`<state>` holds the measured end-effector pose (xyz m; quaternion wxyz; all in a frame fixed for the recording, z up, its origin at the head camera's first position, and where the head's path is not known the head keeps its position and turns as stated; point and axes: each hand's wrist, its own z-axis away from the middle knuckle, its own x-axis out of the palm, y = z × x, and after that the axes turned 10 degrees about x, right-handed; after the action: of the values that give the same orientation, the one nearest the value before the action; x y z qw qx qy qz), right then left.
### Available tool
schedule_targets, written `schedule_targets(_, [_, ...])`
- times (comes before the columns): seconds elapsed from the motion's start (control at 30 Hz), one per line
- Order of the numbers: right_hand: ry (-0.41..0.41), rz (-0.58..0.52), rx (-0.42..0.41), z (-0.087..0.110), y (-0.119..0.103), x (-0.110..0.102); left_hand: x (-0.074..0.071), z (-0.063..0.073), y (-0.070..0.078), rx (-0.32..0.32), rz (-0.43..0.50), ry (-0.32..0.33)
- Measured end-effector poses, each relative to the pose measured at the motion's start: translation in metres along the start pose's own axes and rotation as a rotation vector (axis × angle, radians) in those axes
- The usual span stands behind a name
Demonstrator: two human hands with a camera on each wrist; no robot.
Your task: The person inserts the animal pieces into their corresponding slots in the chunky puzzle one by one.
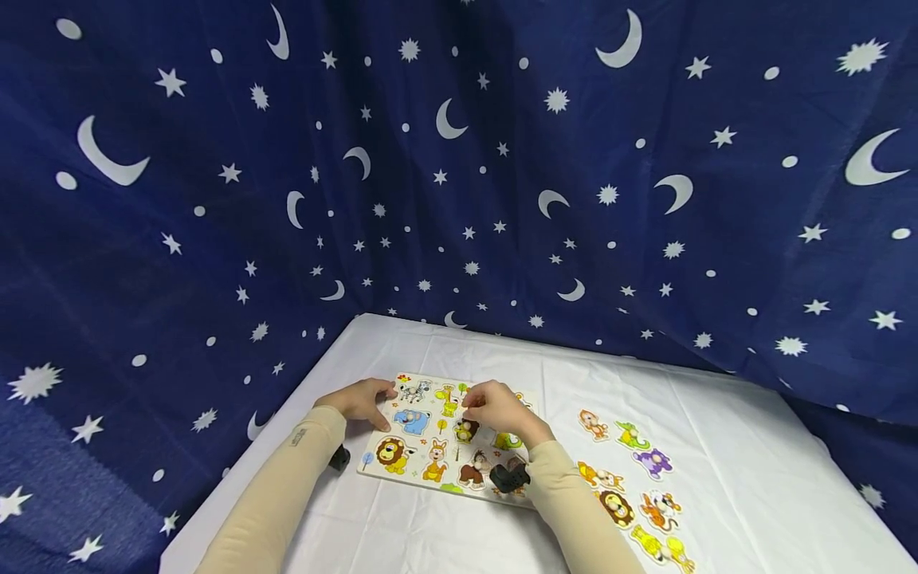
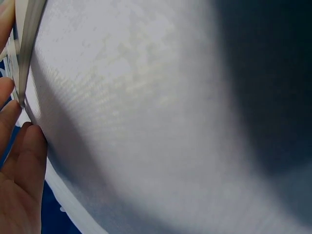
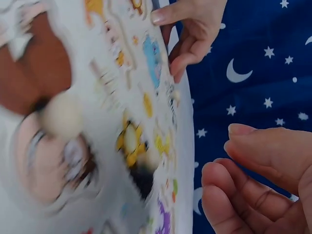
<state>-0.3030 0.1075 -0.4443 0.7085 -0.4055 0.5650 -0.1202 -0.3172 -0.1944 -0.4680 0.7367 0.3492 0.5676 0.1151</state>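
A white wooden puzzle board (image 1: 402,477) printed with cartoon animals lies on the table. My left hand (image 1: 362,401) rests along its left edge, thumb and fingers spread, the thumb on the surface near the blue elephant (image 1: 411,422). Over the board's middle is my right hand (image 1: 496,408). Its fingertips (image 3: 218,187) are loosely bent, with a gap to the thumb and nothing between them. Just below it sits a yellow-and-dark animal piece (image 3: 130,141) with a small round knob. A brown monkey piece (image 1: 472,472), also knobbed, lies nearer the front.
Several loose animal pieces lie right of the board, among them a purple one (image 1: 653,462), a green one (image 1: 632,435), a lion (image 1: 615,508) and a tiger (image 1: 660,510). A white cloth (image 1: 760,478) covers the table. A dark blue star-and-moon curtain (image 1: 502,183) hangs behind.
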Motion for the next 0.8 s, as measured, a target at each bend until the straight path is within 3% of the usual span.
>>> schedule_targets(0.47, [0.002,0.026,0.033,0.043,0.029,-0.027,-0.002,-0.001,-0.003,0.001,-0.006,-0.018])
schedule_targets(0.8, [-0.011,-0.006,0.14,0.072,0.046,-0.048,-0.005,-0.002,-0.004,0.015,0.004,-0.022])
